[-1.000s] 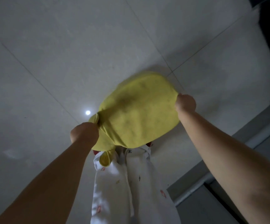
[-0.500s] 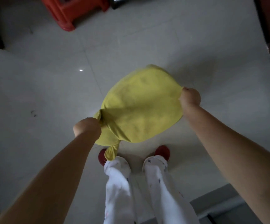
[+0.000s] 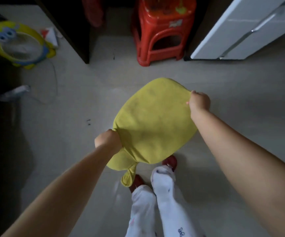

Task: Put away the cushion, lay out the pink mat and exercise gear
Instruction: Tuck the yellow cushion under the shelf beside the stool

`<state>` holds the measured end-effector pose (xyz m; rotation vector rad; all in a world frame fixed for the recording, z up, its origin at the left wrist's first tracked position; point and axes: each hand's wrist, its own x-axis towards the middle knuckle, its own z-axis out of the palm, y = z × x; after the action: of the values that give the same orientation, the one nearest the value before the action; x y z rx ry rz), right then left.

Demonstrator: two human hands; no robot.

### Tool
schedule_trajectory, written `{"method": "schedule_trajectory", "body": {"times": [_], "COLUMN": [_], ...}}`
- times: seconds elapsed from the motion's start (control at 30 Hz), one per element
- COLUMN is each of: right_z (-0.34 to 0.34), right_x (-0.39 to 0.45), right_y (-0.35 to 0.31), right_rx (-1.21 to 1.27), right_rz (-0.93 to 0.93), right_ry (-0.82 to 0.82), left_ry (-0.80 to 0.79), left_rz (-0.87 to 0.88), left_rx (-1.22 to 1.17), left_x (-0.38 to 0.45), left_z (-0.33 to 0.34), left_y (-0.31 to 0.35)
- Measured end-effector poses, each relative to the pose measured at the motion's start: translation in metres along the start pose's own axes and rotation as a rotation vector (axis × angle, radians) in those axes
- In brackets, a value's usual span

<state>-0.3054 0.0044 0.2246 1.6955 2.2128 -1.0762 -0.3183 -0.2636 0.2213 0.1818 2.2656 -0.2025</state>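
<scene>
Both arms reach forward, left hand (image 3: 107,140) and right hand (image 3: 199,102) each clenched on opposite edges of the yellow cushion (image 3: 152,124).

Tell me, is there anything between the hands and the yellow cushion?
Nothing visible. The left hand and the right hand both already grip the yellow cushion at opposite edges, above the floor.

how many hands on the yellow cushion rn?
2. The left hand grips the yellow cushion at its near-left edge; the right hand pinches its far-right corner. Fingers are mostly hidden under the fabric.
</scene>
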Motion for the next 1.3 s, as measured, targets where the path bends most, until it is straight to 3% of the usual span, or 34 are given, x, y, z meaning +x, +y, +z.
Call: {"method": "schedule_trajectory", "body": {"times": [0.27,0.53,0.7,0.9,1.03,1.3], "right_z": [0.040,0.074,0.108,0.170,0.213,0.302], "right_x": [0.039,0.060,0.061,0.048,0.066,0.141], "right_y": [-0.111,-0.188,-0.219,-0.265,-0.287,-0.285], "right_rx": [-0.039,-0.047,0.101,0.147,0.359,0.368], "right_rz": [-0.142,-0.130,-0.043,0.076,0.211,0.010], "right_ry": [-0.132,-0.168,-0.161,-0.104,-0.134,-0.152], "left_ry": [0.049,0.134,0.130,-0.056,-0.132,-0.323], "left_rz": [-0.198,-0.305,-0.202,-0.031,0.066,0.249], "left_rx": [-0.161,-0.236,-0.245,-0.120,-0.093,-0.045], "left_x": [0.060,0.124,0.158,0.204,0.235,0.348], "left_z": [-0.076,-0.132,-0.156,-0.174,-0.170,-0.126], "left_y": [-0.036,-0.079,-0.105,-0.133,-0.140,-0.135]}}
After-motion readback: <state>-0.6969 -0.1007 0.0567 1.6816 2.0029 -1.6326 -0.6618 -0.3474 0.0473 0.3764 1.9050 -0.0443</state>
